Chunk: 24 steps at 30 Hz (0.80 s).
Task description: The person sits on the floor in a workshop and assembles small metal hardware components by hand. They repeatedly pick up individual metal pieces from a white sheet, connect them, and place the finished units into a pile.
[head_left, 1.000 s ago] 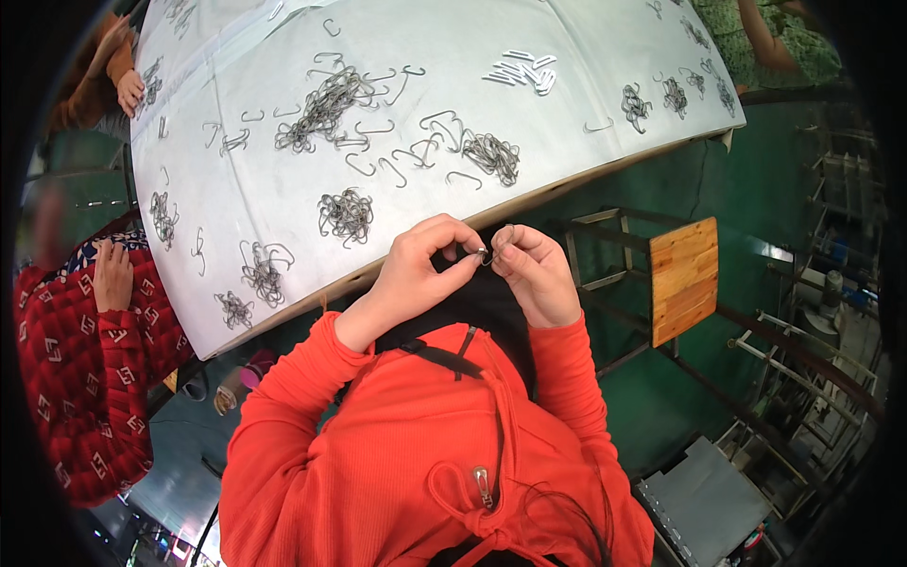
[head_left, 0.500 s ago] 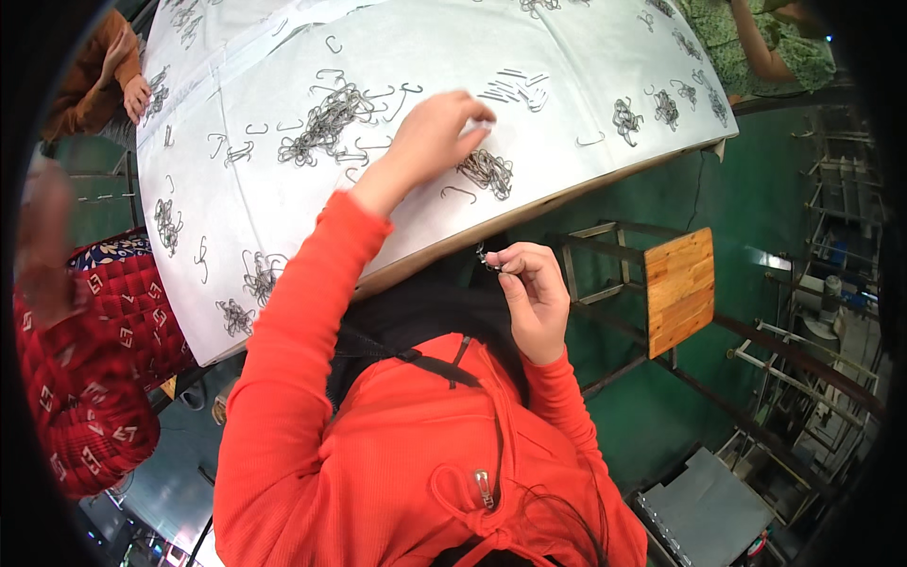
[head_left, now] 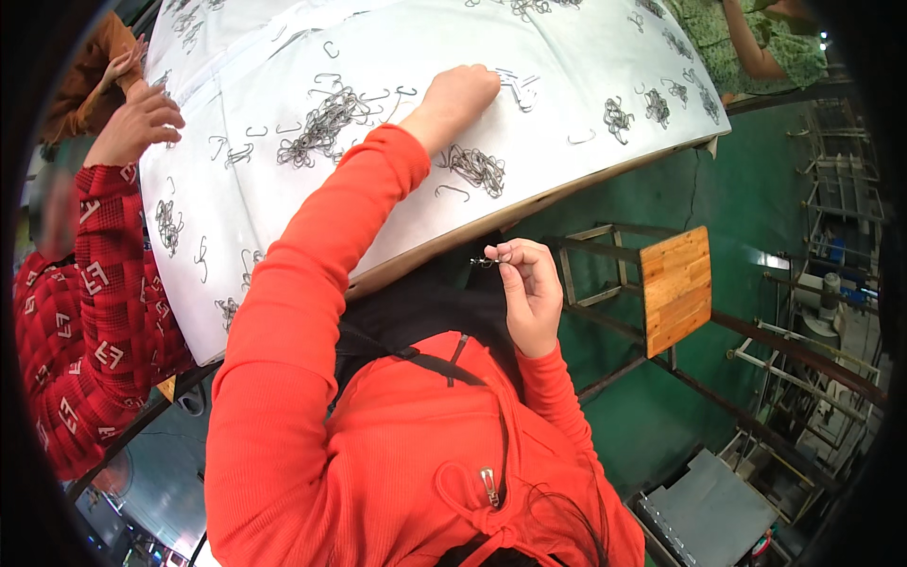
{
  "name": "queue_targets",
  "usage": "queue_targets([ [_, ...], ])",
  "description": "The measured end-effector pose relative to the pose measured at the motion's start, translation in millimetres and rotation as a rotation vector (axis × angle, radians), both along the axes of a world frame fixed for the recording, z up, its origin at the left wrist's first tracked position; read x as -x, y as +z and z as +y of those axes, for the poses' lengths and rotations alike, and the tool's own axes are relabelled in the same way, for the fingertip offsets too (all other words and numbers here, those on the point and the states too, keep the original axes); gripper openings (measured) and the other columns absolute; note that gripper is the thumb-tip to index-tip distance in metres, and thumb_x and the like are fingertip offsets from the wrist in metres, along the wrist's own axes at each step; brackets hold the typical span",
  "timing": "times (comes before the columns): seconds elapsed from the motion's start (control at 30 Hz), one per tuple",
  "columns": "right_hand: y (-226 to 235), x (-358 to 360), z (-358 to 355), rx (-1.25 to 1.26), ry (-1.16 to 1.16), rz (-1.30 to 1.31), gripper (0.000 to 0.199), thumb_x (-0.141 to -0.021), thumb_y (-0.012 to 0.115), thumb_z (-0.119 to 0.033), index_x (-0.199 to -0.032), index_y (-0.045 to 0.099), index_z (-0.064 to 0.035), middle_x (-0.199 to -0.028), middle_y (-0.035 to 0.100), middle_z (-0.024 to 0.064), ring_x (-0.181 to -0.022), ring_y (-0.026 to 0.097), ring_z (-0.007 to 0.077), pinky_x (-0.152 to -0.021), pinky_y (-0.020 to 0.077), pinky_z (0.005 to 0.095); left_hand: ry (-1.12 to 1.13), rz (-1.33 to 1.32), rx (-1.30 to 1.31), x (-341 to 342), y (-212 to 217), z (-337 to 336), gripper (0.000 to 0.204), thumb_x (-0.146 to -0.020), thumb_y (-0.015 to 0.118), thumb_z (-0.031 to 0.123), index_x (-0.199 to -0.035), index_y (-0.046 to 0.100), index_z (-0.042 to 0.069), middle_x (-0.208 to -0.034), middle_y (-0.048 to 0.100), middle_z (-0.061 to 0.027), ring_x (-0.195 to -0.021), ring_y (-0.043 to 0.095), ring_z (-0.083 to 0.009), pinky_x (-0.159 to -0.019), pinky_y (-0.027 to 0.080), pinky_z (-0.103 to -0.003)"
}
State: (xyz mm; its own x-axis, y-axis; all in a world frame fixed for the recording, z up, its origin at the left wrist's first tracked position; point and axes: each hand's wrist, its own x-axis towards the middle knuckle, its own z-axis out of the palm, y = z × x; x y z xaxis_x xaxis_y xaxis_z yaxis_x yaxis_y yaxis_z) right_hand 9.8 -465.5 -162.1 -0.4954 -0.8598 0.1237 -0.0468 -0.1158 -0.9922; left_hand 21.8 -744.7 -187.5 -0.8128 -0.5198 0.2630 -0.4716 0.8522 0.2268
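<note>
My left hand (head_left: 463,97) reaches over the white-covered table (head_left: 387,227), its fingers curled down beside a loose group of short straight metal pieces (head_left: 522,93). The fingertips are hidden, so what they grip, if anything, cannot be seen. Just below that hand lies a small heap of bent wire hooks (head_left: 474,170), and a larger heap of hooks (head_left: 326,128) sits to its left. My right hand (head_left: 531,293) is off the table's near edge, pinching a small shiny metal piece (head_left: 484,261) between thumb and fingers; its exact kind is too small to tell.
Other hook heaps (head_left: 617,120) lie about the table. A person in a red patterned sleeve (head_left: 104,274) works at the left, another in orange (head_left: 80,94) beyond. Someone in green (head_left: 789,52) is at the far right. A wooden-topped stool (head_left: 675,291) stands at my right.
My left hand has moved up and right to the straight metal pieces, its fingers now lowered. The red-sleeved person's hand has come up over the table's left edge. My right hand has hardly moved.
</note>
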Motion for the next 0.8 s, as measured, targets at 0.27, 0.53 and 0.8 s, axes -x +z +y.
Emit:
queue_targets([
  [0.27,-6.6,3.2,-4.7,0.014,-0.029,0.025,0.010,-0.088,0.056,0.010,-0.095,0.057,0.0029,-0.105,0.057,0.0118,-0.098,0.064,0.0204,-0.084,0.0531,0.0297,0.068,0.412,-1.457,-83.6,47.3,113.0,0.011,-0.090,0.064,0.009,-0.095,0.063,-0.001,-0.088,0.063,-0.0009,-0.085,0.057,-0.0064,-0.079,0.046,-0.023],
  [0.53,1.5,-0.8,-13.2,-0.062,-0.003,0.205,0.012,-0.083,0.064,0.005,-0.093,0.059,-0.0005,-0.097,0.061,0.0116,-0.087,0.062,0.0218,-0.077,0.0504,0.0309,0.131,0.622,-1.694,-112.9,48.8,148.4,0.008,-0.091,0.064,0.008,-0.096,0.063,0.001,-0.093,0.065,-0.0016,-0.090,0.059,-0.0092,-0.084,0.048,-0.026],
  [0.8,-5.2,-2.7,-15.5,-0.015,0.007,0.277,0.015,-0.082,0.066,0.002,-0.096,0.060,-0.0009,-0.100,0.062,0.0132,-0.092,0.061,0.0253,-0.080,0.0493,0.0332,-0.026,0.644,-0.940,-129.6,43.5,160.5,0.009,-0.080,0.068,0.000,-0.088,0.066,0.004,-0.086,0.062,-0.0055,-0.082,0.059,-0.0142,-0.077,0.047,-0.027],
])
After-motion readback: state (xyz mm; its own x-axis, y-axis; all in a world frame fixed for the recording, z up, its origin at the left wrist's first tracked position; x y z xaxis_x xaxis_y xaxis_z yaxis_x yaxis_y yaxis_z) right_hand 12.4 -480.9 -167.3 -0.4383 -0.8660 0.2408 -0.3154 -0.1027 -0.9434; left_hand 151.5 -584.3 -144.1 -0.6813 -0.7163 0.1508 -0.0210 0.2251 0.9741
